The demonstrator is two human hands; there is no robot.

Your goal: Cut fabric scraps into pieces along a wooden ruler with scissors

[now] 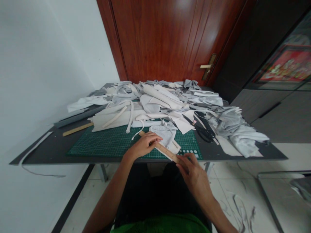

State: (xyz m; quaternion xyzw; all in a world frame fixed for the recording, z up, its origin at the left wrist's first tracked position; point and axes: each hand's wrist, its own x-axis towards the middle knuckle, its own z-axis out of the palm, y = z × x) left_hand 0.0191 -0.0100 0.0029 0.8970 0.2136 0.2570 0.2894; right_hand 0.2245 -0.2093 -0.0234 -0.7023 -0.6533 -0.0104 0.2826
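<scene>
Head view: a long wooden ruler lies slantwise on a green gridded cutting mat, its long axis running from near right to far left, over a pale grey fabric scrap. The left hand lies across the far end, fingers together; the right hand pinches the near end in its fingertips, just over the edge of the dark grey worktop.

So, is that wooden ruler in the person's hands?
Yes: the ruler lies under the left hand, and the right hand holds its near end.
</scene>
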